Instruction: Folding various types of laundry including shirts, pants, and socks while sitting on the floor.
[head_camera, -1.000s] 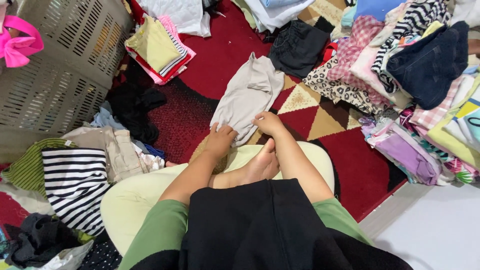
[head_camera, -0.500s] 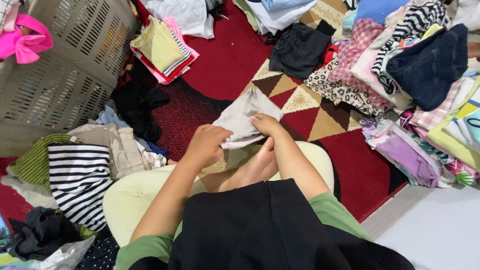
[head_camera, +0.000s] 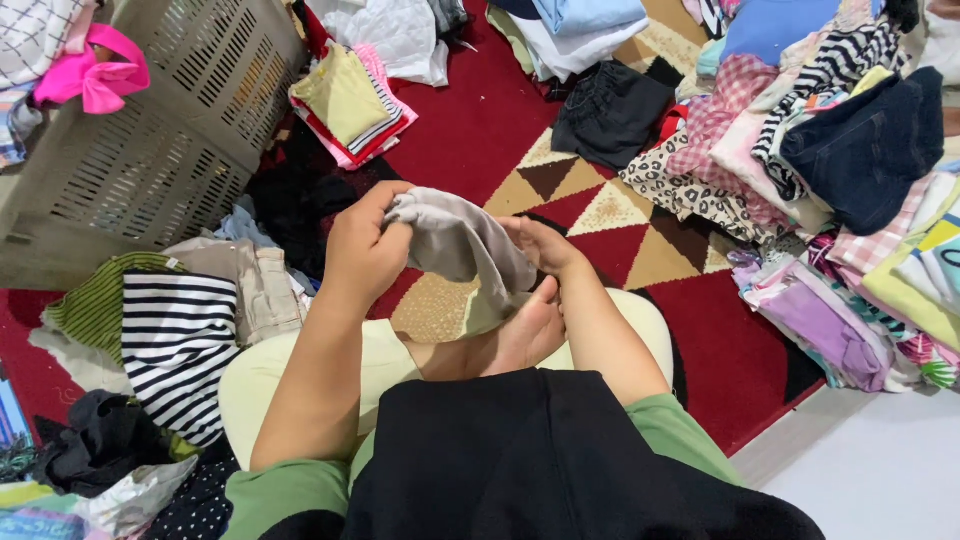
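I sit cross-legged on a red patterned rug (head_camera: 470, 120). My left hand (head_camera: 362, 248) grips one end of a beige-grey garment (head_camera: 462, 245) and lifts it above my lap. My right hand (head_camera: 540, 245) holds the other side of the same garment, just above my bare foot (head_camera: 510, 340). The cloth hangs folded between the two hands. A black cloth (head_camera: 520, 450) lies across my lap.
A beige slotted laundry basket (head_camera: 150, 150) stands at the upper left with a pink bow (head_camera: 90, 75) on it. Folded clothes (head_camera: 350, 100) lie ahead. A large heap of mixed clothes (head_camera: 840, 170) fills the right. A striped top (head_camera: 175, 350) and more garments lie at left.
The beige-grey garment lay spread on the rug a second ago. Both hands folded it together and raised it; my left hand moved up and left with its end.
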